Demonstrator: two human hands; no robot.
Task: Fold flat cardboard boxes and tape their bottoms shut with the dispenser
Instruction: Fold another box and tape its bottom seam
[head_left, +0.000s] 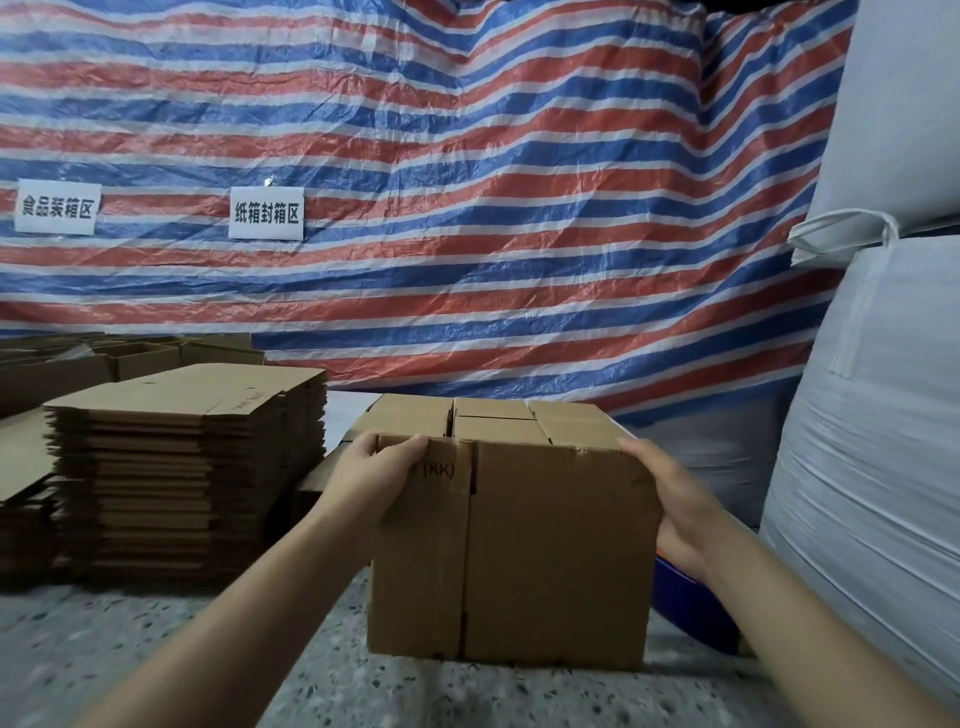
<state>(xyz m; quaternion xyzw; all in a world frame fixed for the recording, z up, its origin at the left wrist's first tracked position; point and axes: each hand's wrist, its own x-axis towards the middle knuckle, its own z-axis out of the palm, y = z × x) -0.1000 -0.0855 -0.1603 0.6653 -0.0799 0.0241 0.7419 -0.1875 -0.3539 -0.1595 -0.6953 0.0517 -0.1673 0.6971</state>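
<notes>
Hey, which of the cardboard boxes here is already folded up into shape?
The brown cardboard box held between both hands, left hand and right hand; the tall stack of brown cardboard blanks left of it lies flat.

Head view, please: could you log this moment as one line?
left hand: grips brown cardboard box | right hand: holds box side | top flaps folded, untaped | dispenser unseen

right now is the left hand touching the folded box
Touching. The head view shows the left hand gripping the folded box at its upper left corner, fingers curled over the top edge, with no gap.
</notes>
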